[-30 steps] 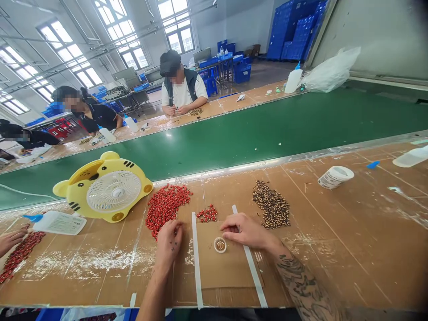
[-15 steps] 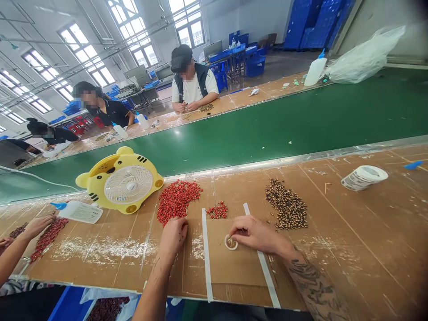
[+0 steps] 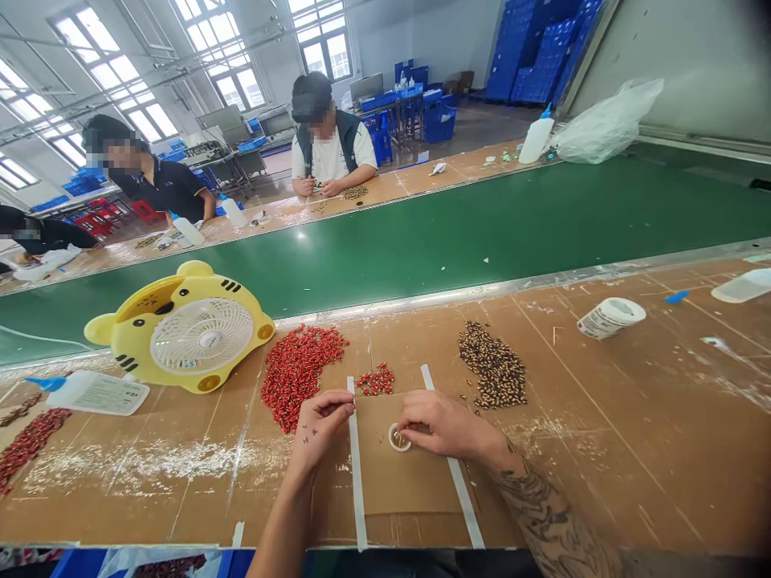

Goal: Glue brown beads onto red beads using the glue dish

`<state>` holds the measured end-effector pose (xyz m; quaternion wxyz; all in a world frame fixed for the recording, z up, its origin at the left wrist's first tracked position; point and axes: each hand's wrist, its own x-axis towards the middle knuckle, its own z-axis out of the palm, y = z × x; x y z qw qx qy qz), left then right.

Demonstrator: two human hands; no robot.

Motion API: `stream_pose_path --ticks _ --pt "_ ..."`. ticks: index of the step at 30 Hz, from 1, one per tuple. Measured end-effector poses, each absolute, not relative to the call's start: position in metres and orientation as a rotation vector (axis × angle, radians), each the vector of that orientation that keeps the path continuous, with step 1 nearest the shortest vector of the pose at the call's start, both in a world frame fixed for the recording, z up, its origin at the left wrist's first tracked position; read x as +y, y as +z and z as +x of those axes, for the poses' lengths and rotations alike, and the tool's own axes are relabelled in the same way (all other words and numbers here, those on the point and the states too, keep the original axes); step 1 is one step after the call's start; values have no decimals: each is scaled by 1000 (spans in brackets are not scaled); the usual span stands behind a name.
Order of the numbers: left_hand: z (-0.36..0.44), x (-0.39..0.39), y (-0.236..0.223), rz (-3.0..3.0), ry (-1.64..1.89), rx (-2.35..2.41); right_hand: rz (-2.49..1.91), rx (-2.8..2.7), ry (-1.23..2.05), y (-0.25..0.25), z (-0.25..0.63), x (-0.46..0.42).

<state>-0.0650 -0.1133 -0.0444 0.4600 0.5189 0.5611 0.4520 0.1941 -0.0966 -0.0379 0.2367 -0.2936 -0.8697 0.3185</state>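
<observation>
My left hand (image 3: 322, 429) is closed in a pinch beside the left white tape strip (image 3: 356, 470); whatever its fingertips hold is too small to make out. Right beyond it lies a large heap of small red pieces (image 3: 295, 369), and a smaller red group (image 3: 377, 380) sits at the top of the cardboard sheet (image 3: 409, 490). On this sheet, my right hand (image 3: 442, 425) has its thumb and fingers pinched at a small round white-rimmed dish (image 3: 394, 443). Anything in that pinch is hidden. A heap of black-and-tan pieces (image 3: 494, 368) lies beyond my right hand.
A yellow animal-faced fan (image 3: 198, 329) stands at the left, with a blue-tipped squeeze bottle (image 3: 96, 392) before it. A white tub (image 3: 609, 319) lies tilted at the right. The green conveyor belt (image 3: 422, 233) runs behind; co-workers (image 3: 334, 148) sit across it.
My left hand has come away from the red heap, rightward to the tape strip. The right hand remains at the white-rimmed dish. The view has swung right, and the neighbour's hands have left the frame.
</observation>
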Motion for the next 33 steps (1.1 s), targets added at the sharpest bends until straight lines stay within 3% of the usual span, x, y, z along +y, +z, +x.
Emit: stream_pose_path --ticks 8,17,33 --pt "-34 -112 -61 882 1157 1185 -713 -2414 917 -36 191 -98" --pt "-37 -115 -71 889 1157 1050 -825 -2432 764 -44 192 -94" --pt "-34 -119 -79 856 982 1073 -820 -2429 873 -46 193 -95"
